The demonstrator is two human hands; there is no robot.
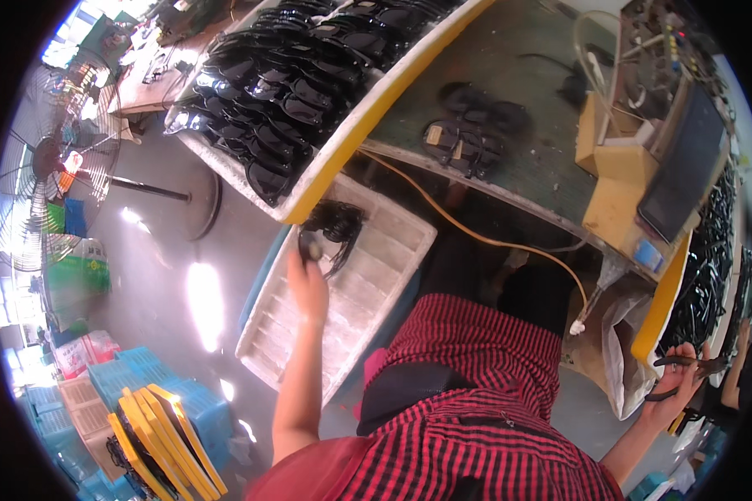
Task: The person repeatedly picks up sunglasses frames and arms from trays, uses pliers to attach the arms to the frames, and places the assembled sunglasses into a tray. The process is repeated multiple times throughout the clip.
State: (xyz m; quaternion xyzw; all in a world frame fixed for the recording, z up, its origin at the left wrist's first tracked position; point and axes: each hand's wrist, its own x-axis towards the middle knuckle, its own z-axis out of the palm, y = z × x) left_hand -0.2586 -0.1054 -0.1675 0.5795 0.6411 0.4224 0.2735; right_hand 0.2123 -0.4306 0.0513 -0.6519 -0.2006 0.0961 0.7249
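My left hand is closed on a pair of dark sunglasses over a white tray with ribbed compartments. More dark glasses lie bunched at the tray's far end, right by my fingers. Out at the right, my right hand grips pliers with dark handles, their head pointing away to the right. Beside that hand stands a yellow-edged box of thin black frame parts. On the green worktop, a few dark glasses lie together.
A big yellow-edged tray full of black sunglasses overhangs the bench at upper left. A machine with a yellow housing stands on the right, an orange hose crossing below it. Left are a standing fan and stacked blue crates.
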